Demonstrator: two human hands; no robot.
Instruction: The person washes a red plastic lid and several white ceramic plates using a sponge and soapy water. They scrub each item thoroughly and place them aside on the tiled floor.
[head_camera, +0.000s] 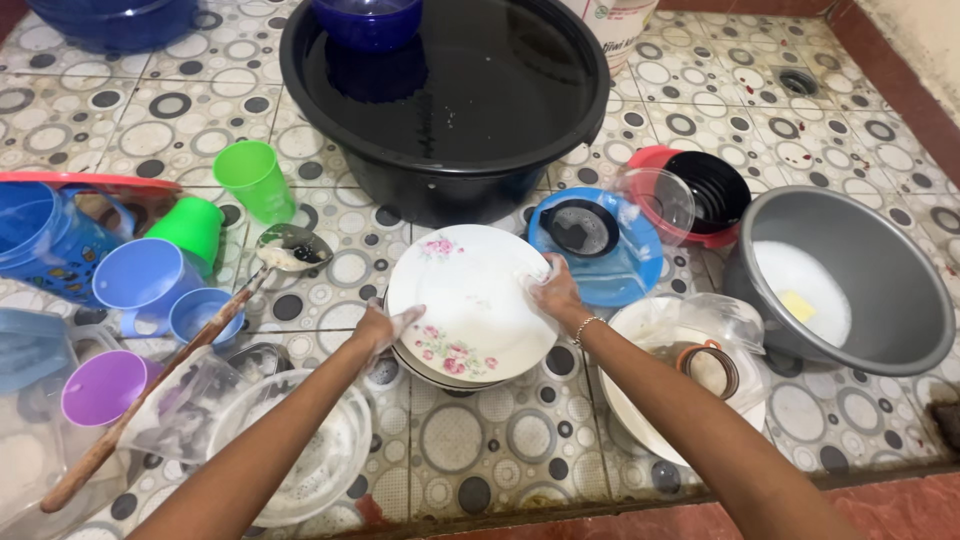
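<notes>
Soap foam coats my left hand (383, 325), which grips the near-left rim of the round white floral-patterned plate (470, 300), while my right hand (553, 292) presses its right edge. That plate tops a stack just in front of the big black water-filled basin (450, 90), with the grey soapy bowl (850, 280) to its right.

Both soapy hands, left (380, 325) and right (553, 292), on a floral white plate (470, 300) over patterned tiles (500, 440).

Only one labelled thing here: a white plastic bucket (617, 22) up at 12 o'clock, just behind the big black basin's rim, mostly cut off by the frame. It's got a small green and red printed label. No signs or screens.
</notes>
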